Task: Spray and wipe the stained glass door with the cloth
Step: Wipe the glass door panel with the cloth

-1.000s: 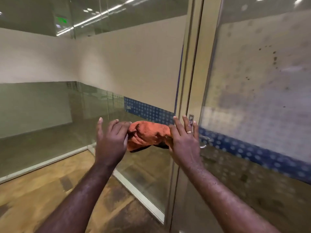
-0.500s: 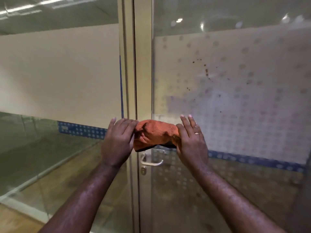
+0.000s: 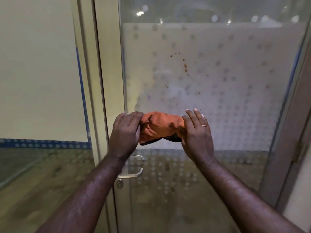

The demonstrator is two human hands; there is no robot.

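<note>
The premises appeared to be an office or commercial building. A metal-framed glass door (image 3: 210, 91) carried frosted privacy film with a dot pattern, a lever handle (image 3: 134, 173) was fitted, a blue dotted band (image 3: 42, 143) ran along the adjoining glazed partition (image 3: 38, 69), and ceiling lights reflected in the glass.

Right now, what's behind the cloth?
Behind the orange cloth, held bunched between the left hand and right hand, is the frosted dotted glass door. Brown stains show above it; any glass marks directly behind are covered.
</note>
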